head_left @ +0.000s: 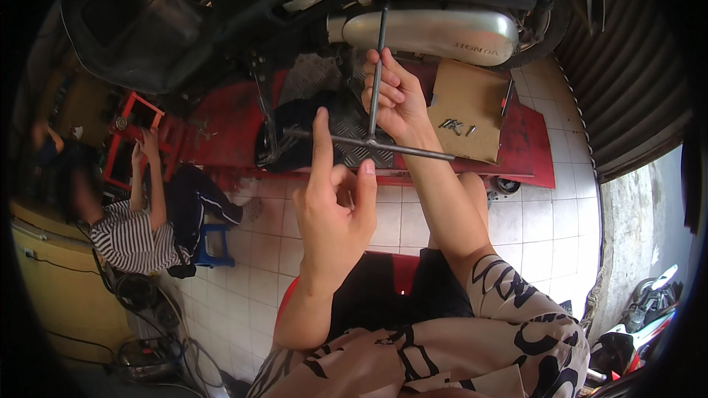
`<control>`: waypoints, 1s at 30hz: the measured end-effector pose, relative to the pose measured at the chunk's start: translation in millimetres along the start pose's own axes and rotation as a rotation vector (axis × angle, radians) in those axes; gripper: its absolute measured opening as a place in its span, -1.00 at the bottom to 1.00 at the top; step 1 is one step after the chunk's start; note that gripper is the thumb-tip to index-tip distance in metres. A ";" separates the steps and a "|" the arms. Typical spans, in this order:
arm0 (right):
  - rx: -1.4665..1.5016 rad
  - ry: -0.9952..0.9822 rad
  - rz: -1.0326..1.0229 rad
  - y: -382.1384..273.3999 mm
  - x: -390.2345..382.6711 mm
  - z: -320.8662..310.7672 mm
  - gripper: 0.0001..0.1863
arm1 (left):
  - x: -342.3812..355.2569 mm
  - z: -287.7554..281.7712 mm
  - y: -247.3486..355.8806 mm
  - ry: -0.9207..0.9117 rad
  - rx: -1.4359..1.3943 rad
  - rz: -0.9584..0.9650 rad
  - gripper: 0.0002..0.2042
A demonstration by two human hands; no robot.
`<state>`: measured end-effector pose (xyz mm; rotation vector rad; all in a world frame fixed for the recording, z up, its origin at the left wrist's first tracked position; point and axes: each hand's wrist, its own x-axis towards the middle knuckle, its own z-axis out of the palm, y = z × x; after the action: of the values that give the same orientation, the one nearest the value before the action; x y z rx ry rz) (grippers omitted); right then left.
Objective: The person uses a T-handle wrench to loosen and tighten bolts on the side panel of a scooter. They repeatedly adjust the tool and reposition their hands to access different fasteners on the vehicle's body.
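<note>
My right hand (397, 94) is closed around the shaft of a T-handle wrench (377, 74). The far end of the shaft reaches the bolt area at the edge of the motorbike's silver engine side cover (435, 35). Nearer to me lies the wrench's crossbar, slanting across in front of my right forearm. My left hand (333, 195) is beside the crossbar's left part, index finger stretched up and thumb apart, the other fingers curled. Nothing shows in its grip; whether the index finger touches the bar, I cannot tell.
Several bolts (459, 127) rest on a brown cardboard sheet (464, 96) under the cover. A red platform (535, 147) runs below the motorbike. At left, another person in a striped shirt (136, 232) sits on a blue stool (214, 245). A ribbed metal shutter (627, 81) stands at right.
</note>
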<state>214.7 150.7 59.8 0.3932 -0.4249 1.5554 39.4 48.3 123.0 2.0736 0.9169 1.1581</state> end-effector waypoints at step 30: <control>0.062 0.049 -0.045 -6.4 -6.0 7.9 -0.81 | -21.4 13.7 -15.6 -0.284 0.144 -0.035 -0.44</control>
<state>221.2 141.6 63.9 0.4095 -0.3281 1.5338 38.9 38.4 95.0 2.2544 0.9160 0.7722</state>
